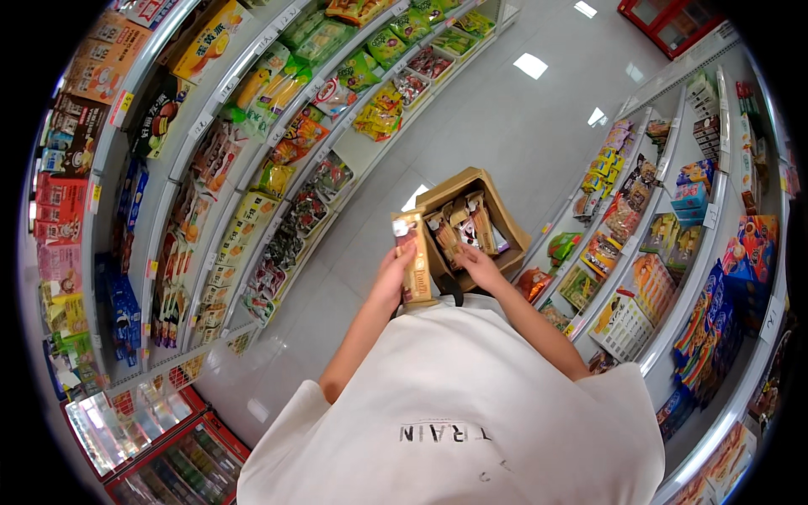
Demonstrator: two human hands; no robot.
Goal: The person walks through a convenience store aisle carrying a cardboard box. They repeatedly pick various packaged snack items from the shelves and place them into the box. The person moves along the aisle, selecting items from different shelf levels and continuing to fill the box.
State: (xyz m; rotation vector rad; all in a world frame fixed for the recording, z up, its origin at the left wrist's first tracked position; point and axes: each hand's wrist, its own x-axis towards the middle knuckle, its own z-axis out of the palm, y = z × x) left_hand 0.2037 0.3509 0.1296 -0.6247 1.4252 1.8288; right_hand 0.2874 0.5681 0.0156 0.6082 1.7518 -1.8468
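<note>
Head view: left hand (392, 278) clamped on a tan snack packet (412, 257), lifted clear of the cardboard box (505, 220). Right hand (480, 263) reaches into the box, fingers on similar packets (463, 227); grip unclear. Box looks mostly full, so unpacking seems early. Shelves (252, 210) flank both hands; open aisle floor (505, 126) beyond the box.

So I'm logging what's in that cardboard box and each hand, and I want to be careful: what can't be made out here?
Head view only:
- Cardboard box: its bottom and the packet count are hidden by the top packets.
- Right hand: fingertips lie among the packets, so its grip is unclear.
- Left hand: its palm is hidden behind the tan packet.
- Floor under the box: hidden by the white shirt.
</note>
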